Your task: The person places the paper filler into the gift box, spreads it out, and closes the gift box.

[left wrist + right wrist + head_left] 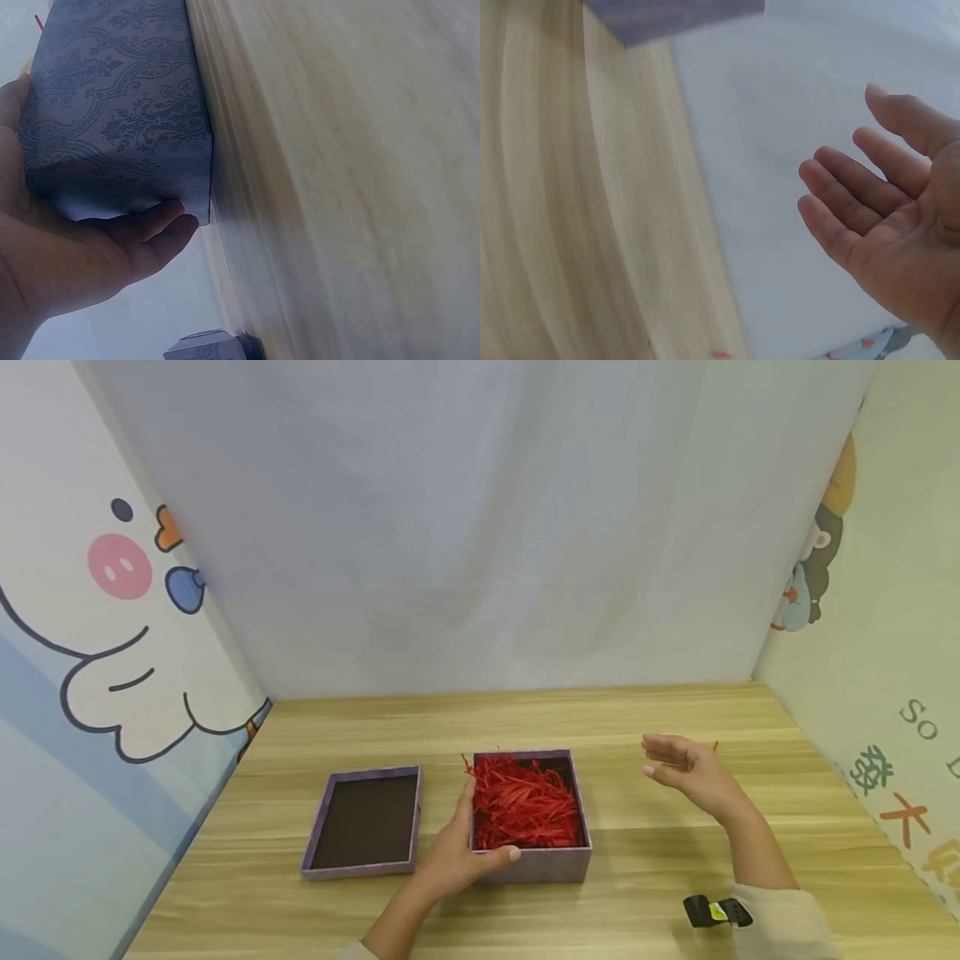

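Note:
A purple patterned gift box (536, 867) stands on the wooden table with red shredded paper (527, 806) filling most of it. My left hand (450, 860) holds the box at its left side, thumb over the near wall and fingers along the left wall. In the left wrist view the fingers (150, 232) bend against the box's damask-patterned side. Off to the right, my right hand (697, 777) hovers above the table with relaxed fingers and an empty palm, apart from the box. Left of the box lies its lid (363, 822), dark inside facing up.
A small red paper strand (720, 353) lies on the table (637, 718) near the right hand. A pale curtain (450, 527) hangs behind the table, with cartoon-printed panels (112, 652) at the sides. A black strapped device (716, 912) sits at the right wrist.

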Demonstrator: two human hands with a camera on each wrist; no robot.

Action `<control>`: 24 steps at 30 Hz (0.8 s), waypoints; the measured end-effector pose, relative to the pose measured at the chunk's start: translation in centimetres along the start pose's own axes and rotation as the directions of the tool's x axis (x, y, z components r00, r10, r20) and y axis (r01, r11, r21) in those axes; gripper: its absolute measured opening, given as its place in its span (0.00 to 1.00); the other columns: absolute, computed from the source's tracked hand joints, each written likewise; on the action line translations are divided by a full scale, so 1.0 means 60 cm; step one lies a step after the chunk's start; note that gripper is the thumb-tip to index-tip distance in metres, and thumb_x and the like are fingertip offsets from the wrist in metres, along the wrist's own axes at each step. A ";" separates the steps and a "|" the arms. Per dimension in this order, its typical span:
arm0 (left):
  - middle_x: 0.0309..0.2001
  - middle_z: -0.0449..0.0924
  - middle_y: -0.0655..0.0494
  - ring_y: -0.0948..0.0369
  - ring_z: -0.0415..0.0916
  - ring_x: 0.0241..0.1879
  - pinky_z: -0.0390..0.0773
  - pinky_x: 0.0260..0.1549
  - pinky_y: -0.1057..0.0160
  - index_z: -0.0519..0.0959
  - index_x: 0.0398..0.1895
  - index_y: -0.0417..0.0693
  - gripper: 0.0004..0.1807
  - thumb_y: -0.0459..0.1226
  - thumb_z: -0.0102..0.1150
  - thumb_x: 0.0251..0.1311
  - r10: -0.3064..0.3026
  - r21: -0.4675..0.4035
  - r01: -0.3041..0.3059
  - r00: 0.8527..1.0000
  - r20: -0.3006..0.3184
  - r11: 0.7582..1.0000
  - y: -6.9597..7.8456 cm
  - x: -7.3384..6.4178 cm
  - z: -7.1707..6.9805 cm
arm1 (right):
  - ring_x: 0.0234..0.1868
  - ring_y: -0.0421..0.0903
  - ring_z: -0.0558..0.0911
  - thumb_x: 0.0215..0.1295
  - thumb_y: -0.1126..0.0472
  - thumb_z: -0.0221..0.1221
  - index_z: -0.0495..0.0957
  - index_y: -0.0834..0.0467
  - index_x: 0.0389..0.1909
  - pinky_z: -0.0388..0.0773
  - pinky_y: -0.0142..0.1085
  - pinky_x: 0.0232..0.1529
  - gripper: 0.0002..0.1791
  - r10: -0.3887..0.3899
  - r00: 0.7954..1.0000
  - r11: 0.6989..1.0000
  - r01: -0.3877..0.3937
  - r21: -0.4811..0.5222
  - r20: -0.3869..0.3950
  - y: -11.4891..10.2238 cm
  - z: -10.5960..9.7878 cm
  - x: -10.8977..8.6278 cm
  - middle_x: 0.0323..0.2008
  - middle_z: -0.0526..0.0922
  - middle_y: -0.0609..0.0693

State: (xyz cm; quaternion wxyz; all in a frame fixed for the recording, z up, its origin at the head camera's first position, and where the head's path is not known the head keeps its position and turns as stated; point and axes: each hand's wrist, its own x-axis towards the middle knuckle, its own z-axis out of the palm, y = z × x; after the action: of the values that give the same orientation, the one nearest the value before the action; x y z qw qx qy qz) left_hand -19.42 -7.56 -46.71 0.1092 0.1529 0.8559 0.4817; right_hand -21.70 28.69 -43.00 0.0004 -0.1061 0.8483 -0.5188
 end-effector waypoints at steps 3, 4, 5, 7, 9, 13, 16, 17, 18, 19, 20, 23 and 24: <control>0.69 0.49 0.37 0.34 0.54 0.61 0.59 0.52 0.35 0.35 0.74 0.59 0.62 0.59 0.66 0.45 0.001 0.000 -0.001 1.000 -0.007 1.000 0.000 -0.001 -0.001 | 0.57 0.60 0.70 0.65 0.53 0.58 0.64 0.65 0.64 0.73 0.42 0.49 0.31 0.024 0.999 0.999 -0.025 -0.039 -0.031 0.017 -0.023 -0.002 0.59 0.69 0.64; 0.69 0.49 0.37 0.34 0.54 0.61 0.59 0.52 0.35 0.35 0.74 0.60 0.62 0.59 0.66 0.45 0.000 0.001 0.000 1.000 -0.009 1.000 0.000 -0.001 -0.001 | 0.57 0.60 0.70 0.65 0.52 0.57 0.63 0.65 0.64 0.73 0.42 0.49 0.32 0.031 0.999 0.998 -0.033 -0.050 -0.037 0.023 -0.030 -0.003 0.59 0.69 0.64; 0.69 0.49 0.37 0.34 0.54 0.61 0.59 0.53 0.35 0.35 0.74 0.60 0.62 0.59 0.66 0.44 0.000 0.002 0.000 1.000 -0.011 1.000 0.000 -0.001 -0.001 | 0.57 0.60 0.70 0.66 0.52 0.57 0.63 0.66 0.64 0.72 0.42 0.49 0.32 0.038 0.998 0.997 -0.040 -0.060 -0.043 0.028 -0.035 -0.004 0.59 0.69 0.65; 0.69 0.49 0.38 0.34 0.54 0.61 0.59 0.53 0.35 0.35 0.74 0.60 0.62 0.60 0.66 0.44 0.000 0.002 0.000 1.000 -0.014 1.000 0.000 0.000 -0.001 | 0.57 0.60 0.69 0.66 0.51 0.57 0.62 0.65 0.65 0.72 0.44 0.50 0.32 0.050 0.997 0.996 -0.054 -0.075 -0.056 0.038 -0.047 -0.008 0.59 0.69 0.65; 0.69 0.48 0.39 0.35 0.54 0.62 0.59 0.53 0.36 0.35 0.74 0.61 0.62 0.60 0.66 0.44 -0.002 0.004 0.002 1.000 -0.013 1.000 0.000 0.000 -0.001 | 0.58 0.62 0.67 0.65 0.51 0.57 0.61 0.66 0.65 0.69 0.50 0.51 0.33 0.058 0.996 0.995 -0.064 -0.080 -0.066 0.048 -0.058 -0.012 0.59 0.68 0.65; 0.70 0.47 0.40 0.36 0.53 0.62 0.58 0.54 0.36 0.35 0.74 0.61 0.62 0.60 0.66 0.44 0.003 0.000 -0.003 1.000 -0.009 1.000 -0.002 0.001 0.001 | 0.60 0.65 0.62 0.64 0.51 0.59 0.59 0.66 0.66 0.63 0.61 0.52 0.36 0.098 0.991 0.990 -0.106 -0.088 -0.088 0.069 -0.077 -0.022 0.61 0.64 0.67; 0.70 0.47 0.40 0.36 0.53 0.63 0.58 0.54 0.36 0.35 0.74 0.61 0.62 0.60 0.66 0.44 -0.001 -0.006 0.001 1.000 -0.010 1.000 -0.003 0.000 0.002 | 0.62 0.69 0.57 0.62 0.51 0.60 0.58 0.66 0.67 0.59 0.66 0.51 0.38 0.141 0.985 0.983 -0.151 -0.103 -0.100 0.086 -0.088 -0.024 0.63 0.59 0.69; 0.70 0.47 0.40 0.36 0.52 0.63 0.58 0.54 0.36 0.35 0.74 0.61 0.62 0.60 0.66 0.44 -0.002 -0.007 0.002 1.000 -0.012 1.000 -0.003 0.000 0.002 | 0.62 0.70 0.55 0.62 0.51 0.61 0.58 0.67 0.67 0.58 0.67 0.50 0.39 0.150 0.983 0.981 -0.161 -0.109 -0.103 0.092 -0.091 -0.023 0.64 0.58 0.70; 0.70 0.47 0.40 0.36 0.52 0.63 0.57 0.54 0.36 0.35 0.74 0.62 0.62 0.60 0.66 0.44 -0.004 -0.009 0.004 1.000 -0.013 1.000 -0.004 -0.001 0.002 | 0.62 0.70 0.54 0.62 0.51 0.61 0.58 0.67 0.67 0.58 0.67 0.50 0.39 0.160 0.981 0.978 -0.172 -0.117 -0.107 0.097 -0.093 -0.022 0.64 0.57 0.70; 0.70 0.47 0.40 0.36 0.53 0.63 0.57 0.54 0.35 0.35 0.74 0.62 0.62 0.60 0.67 0.44 -0.003 -0.010 0.003 1.000 -0.014 1.000 -0.004 -0.001 0.002 | 0.63 0.71 0.54 0.62 0.51 0.60 0.57 0.67 0.67 0.57 0.67 0.50 0.39 0.164 0.980 0.977 -0.177 -0.119 -0.109 0.103 -0.095 -0.021 0.64 0.56 0.71; 0.70 0.47 0.40 0.36 0.53 0.63 0.58 0.54 0.35 0.35 0.74 0.62 0.62 0.60 0.67 0.44 -0.002 -0.011 0.002 1.000 -0.016 1.000 -0.004 -0.001 0.002 | 0.62 0.72 0.54 0.63 0.52 0.60 0.57 0.68 0.67 0.57 0.67 0.51 0.39 0.167 0.980 0.975 -0.181 -0.126 -0.111 0.109 -0.098 -0.019 0.64 0.55 0.71; 0.70 0.48 0.40 0.36 0.53 0.62 0.58 0.54 0.36 0.35 0.74 0.62 0.62 0.60 0.66 0.43 0.004 -0.008 -0.005 1.000 -0.019 1.000 -0.004 -0.001 0.002 | 0.61 0.72 0.56 0.64 0.54 0.59 0.56 0.70 0.66 0.59 0.64 0.53 0.37 0.184 0.976 0.970 -0.199 -0.137 -0.118 0.125 -0.103 -0.015 0.63 0.56 0.73; 0.70 0.48 0.40 0.36 0.53 0.62 0.58 0.54 0.36 0.35 0.74 0.62 0.62 0.60 0.66 0.43 0.006 -0.008 -0.006 1.000 -0.019 1.000 -0.004 -0.001 0.002 | 0.61 0.72 0.58 0.65 0.54 0.58 0.56 0.70 0.66 0.59 0.63 0.53 0.37 0.191 0.974 0.969 -0.207 -0.137 -0.120 0.129 -0.104 -0.014 0.63 0.57 0.73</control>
State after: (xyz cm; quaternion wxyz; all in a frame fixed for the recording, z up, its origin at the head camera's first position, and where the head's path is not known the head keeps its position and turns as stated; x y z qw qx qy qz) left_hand -19.34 -7.58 -46.97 0.1005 0.1505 0.8545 0.4870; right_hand -22.97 37.76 -47.03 -0.0004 0.0078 0.8898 -0.4563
